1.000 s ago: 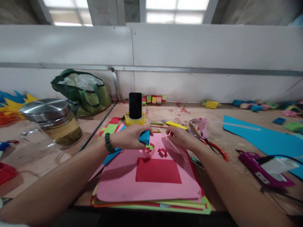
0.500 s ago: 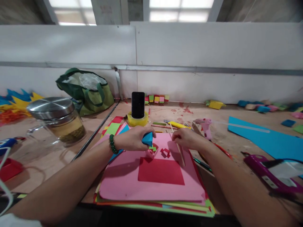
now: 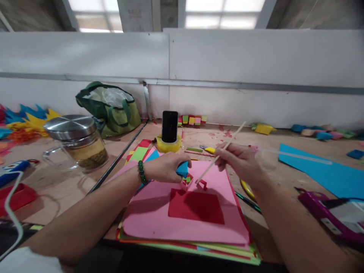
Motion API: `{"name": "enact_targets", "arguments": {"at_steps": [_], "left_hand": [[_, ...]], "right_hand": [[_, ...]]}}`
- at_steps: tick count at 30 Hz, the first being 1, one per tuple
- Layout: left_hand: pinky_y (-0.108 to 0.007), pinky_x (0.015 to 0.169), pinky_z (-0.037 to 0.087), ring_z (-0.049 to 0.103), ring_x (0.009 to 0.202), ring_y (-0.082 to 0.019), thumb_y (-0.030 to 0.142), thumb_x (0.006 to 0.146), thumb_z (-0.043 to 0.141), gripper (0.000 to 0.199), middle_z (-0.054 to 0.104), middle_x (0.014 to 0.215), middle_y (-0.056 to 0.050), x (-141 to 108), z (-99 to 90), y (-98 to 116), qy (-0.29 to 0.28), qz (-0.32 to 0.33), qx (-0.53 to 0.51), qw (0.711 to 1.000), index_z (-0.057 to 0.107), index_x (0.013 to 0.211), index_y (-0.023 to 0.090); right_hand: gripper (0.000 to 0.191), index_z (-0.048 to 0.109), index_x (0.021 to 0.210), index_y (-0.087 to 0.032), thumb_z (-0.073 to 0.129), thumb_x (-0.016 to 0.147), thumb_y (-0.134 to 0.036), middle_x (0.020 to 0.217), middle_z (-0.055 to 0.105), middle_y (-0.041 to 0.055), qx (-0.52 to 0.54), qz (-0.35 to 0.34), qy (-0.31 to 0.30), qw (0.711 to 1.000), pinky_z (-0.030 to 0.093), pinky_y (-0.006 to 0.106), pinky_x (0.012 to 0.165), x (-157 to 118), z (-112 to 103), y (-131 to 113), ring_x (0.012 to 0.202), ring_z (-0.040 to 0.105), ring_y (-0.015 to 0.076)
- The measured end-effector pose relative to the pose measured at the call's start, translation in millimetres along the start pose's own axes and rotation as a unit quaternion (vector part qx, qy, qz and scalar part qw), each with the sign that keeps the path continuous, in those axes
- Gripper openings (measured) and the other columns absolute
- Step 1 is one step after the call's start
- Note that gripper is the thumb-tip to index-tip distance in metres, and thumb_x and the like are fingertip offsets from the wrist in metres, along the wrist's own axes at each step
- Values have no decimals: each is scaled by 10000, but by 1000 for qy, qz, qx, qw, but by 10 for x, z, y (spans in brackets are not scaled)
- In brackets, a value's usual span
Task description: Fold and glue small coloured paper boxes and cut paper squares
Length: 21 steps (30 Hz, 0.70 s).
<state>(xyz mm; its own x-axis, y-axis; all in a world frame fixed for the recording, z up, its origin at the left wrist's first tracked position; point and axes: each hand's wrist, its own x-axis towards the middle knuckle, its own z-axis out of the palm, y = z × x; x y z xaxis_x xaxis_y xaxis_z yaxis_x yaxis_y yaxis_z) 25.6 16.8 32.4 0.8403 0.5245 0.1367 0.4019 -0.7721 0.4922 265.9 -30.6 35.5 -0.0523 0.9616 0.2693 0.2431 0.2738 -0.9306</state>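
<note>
My left hand (image 3: 167, 167), with a green bead bracelet at the wrist, is closed around a small folded blue paper piece (image 3: 182, 169). Between the fingers of my right hand (image 3: 234, 157) is a thin wooden stick (image 3: 221, 153), slanting down to the left. Its lower tip meets or nearly meets a small folded red paper strip (image 3: 202, 184). Just below my left fingers is a small pink, red and green paper piece (image 3: 186, 182). A red paper rectangle (image 3: 196, 206) lies in front of these, on a stack of coloured paper with a pink sheet (image 3: 148, 223) on top.
Behind the stack, a phone (image 3: 170, 127) stands in a yellow tape roll (image 3: 168, 145). A glass tea mug (image 3: 85, 146) and a green bag (image 3: 113, 110) are to the left. Blue paper (image 3: 313, 167) and a purple device (image 3: 327, 216) are to the right.
My right hand has turned the stick over, so its lower end now points left at the red strip. My left hand still holds the blue piece. The view has shifted slightly.
</note>
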Motion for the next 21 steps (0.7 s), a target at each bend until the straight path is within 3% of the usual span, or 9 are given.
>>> {"name": "enact_targets", "arguments": {"at_steps": [2, 5, 16, 21], "left_hand": [[-247, 652, 417, 550, 740, -164, 258, 702, 657, 299, 600, 821, -15, 3, 2, 22, 4, 6, -1, 1000, 605, 985, 176], [-254, 675, 423, 555, 773, -173, 266, 712, 651, 303, 605, 868, -26, 9, 4, 53, 7, 8, -8, 1000, 597, 996, 178], [-241, 653, 411, 551, 775, -167, 147, 664, 584, 306, 613, 880, -24, 35, 29, 45, -20, 33, -3, 999, 582, 968, 177], [-248, 672, 416, 547, 793, -167, 152, 663, 597, 313, 610, 922, -32, 27, 41, 44, -9, 49, -6, 999, 569, 974, 174]], "right_hand": [[374, 624, 690, -171, 661, 757, -537, 600, 640, 21, -14, -7, -31, 999, 508, 262, 471, -35, 163, -6, 479, 599, 129], [408, 607, 707, -165, 631, 771, -568, 602, 625, 14, -28, -16, -27, 999, 515, 248, 478, -56, 298, 21, 494, 605, 123], [350, 610, 780, -161, 507, 892, -476, 716, 625, 35, -118, -33, -81, 989, 514, 239, 527, -61, 400, 222, 581, 626, 134], [324, 598, 760, -162, 519, 894, -446, 692, 613, 25, -124, -47, -58, 989, 505, 231, 516, -69, 382, 221, 566, 614, 126]]}}
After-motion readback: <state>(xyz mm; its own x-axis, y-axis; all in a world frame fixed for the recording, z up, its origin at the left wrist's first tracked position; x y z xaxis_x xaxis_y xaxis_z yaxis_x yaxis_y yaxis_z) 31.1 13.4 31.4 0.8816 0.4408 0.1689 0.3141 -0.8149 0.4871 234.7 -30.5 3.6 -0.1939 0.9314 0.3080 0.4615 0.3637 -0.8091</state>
